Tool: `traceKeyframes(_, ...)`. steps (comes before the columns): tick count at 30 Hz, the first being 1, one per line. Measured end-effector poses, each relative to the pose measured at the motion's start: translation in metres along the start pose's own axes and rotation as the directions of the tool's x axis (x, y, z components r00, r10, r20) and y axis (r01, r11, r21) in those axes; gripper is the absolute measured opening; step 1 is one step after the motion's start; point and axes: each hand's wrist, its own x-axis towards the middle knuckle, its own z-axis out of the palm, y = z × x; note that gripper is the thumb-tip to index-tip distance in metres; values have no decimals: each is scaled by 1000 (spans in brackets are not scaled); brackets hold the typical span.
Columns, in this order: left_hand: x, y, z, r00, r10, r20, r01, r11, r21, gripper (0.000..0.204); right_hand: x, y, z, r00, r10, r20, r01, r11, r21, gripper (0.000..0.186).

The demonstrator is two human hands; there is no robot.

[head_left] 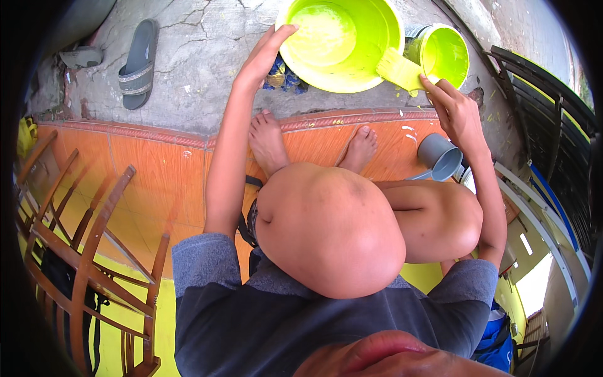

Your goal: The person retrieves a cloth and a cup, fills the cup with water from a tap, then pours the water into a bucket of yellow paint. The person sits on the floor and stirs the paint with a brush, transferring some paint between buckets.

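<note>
My left hand (267,53) grips the left rim of a round yellow-green basin (342,75), fingers at its edge. Pale wet-looking paint coats the basin's bottom. My right hand (455,113) pinches a wide paintbrush (401,70), its flat end thickly covered in the same yellow-green; much of its handle is hidden. The brush lies over the basin's right rim, close to a paint can (445,56) that is yellow-green inside and stands right beside the basin. A dark blue patterned cloth (286,80) shows under the basin's left side.
A grey dipper (440,156) lies on orange tiles by my right forearm. One grey slide sandal (139,66) rests on cracked concrete at the left. Wooden chairs (94,251) stand at the left; a black metal rack (553,119) is at the right. My bare feet straddle the tile edge.
</note>
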Motion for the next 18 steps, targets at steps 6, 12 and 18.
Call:
traceKeyframes(6,4,-4,-3,998,-40,46,41,999,-17,86,3,-12,-40,997,65,-40,-59,991,120,36)
traceKeyframes(12,11,-5,-7,994,-92,55,89,994,55,99,113,-40,23,998,7,60,-18,984,176,20)
traceKeyframes(18,-3,6,-12,969,-116,216,131,990,-55,93,204,-55,99,972,199,124,-206,978,46,21)
